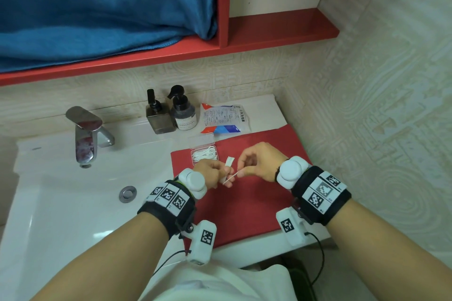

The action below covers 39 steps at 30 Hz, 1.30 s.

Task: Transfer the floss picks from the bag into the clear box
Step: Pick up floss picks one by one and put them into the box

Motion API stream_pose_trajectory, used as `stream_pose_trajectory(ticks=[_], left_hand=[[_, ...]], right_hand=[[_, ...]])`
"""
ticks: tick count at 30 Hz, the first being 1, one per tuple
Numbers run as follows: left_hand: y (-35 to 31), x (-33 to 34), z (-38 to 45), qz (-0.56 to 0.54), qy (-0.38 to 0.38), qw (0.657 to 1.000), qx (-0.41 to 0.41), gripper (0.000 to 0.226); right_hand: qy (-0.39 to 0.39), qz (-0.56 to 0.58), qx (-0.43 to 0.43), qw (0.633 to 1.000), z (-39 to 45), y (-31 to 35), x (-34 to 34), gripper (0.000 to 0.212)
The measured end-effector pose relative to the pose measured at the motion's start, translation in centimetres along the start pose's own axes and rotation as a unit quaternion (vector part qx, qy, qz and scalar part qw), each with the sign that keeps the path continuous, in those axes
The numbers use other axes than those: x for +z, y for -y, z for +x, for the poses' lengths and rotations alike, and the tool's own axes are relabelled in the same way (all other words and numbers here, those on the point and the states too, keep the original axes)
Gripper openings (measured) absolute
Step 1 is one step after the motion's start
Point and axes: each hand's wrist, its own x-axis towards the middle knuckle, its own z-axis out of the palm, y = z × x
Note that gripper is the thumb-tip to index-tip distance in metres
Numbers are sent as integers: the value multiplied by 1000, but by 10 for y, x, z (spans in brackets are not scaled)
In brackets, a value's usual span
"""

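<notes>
A small bundle of white floss picks (229, 163) stands up from my left hand (212, 173), which grips it above the red mat (244, 205). My right hand (259, 162) pinches the thin end of one pick (231, 179) that points toward the left hand. The clear box (204, 154) lies open just beyond my left hand, with several white picks inside and its lid (201, 142) flipped back. The floss pick bag (223, 118), white with red and blue print, lies flat at the back of the counter.
Two dark pump bottles (160, 115) (183, 111) stand left of the bag. A chrome tap (85, 133) and the white sink basin (73, 203) with its drain (127, 193) lie to the left. A red shelf (171, 54) carrying a blue towel (97, 7) hangs overhead.
</notes>
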Motion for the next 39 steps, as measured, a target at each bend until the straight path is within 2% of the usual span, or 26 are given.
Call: stream_pose_trajectory(ticks=[3, 6, 15, 23, 30, 35, 39], left_hand=[[8, -3, 2, -24, 44, 999, 9, 18], [10, -5, 2, -34, 56, 998, 10, 18], [14, -11, -1, 14, 23, 1000, 7, 18], [7, -6, 3, -15, 77, 997, 10, 18], [2, -5, 8, -74, 70, 995, 2, 16], [1, -13, 13, 30, 40, 999, -2, 21], [6, -18, 13, 125, 23, 992, 4, 24]], right_hand=[[0, -38, -15, 999, 10, 1, 4, 16], [5, -59, -19, 998, 16, 3, 5, 16], [73, -54, -32, 995, 26, 8, 1, 13], [36, -75, -45, 996, 25, -3, 0, 12], [-33, -84, -65, 994, 28, -8, 4, 16], [11, -45, -39, 998, 34, -8, 9, 29], [30, -31, -31, 999, 34, -7, 23, 24]])
